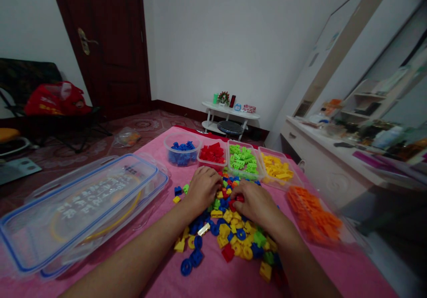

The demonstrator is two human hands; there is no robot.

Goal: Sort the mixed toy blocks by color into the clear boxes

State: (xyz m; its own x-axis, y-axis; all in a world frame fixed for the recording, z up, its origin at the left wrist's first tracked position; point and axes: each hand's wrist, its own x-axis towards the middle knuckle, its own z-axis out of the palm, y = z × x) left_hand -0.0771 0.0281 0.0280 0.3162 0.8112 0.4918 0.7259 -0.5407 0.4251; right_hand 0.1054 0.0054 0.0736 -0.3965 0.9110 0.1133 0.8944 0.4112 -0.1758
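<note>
A mixed pile of plastic building bricks [236,223] in yellow, blue, red and green lies on the pink cloth [160,240]. My left hand [204,187] reaches into the far left side of the pile, fingers curled down; what they hold, if anything, is hidden. At the pile's far right side, my right hand [255,200] pinches a red brick [239,198] between thumb and fingers. Just beyond the hands stand clear tubs of sorted bricks: a round blue-brick tub [182,158], a red-brick tub [212,164], a green-brick tub [244,173] and a yellow-brick tub [271,180].
An orange-brick container [315,215] stands on the right. Stacked clear lids [83,213] with blue seals cover the cloth's left side. Beyond are a small white stand [230,111], a dark door [106,44], and a cluttered dresser [320,155] at right.
</note>
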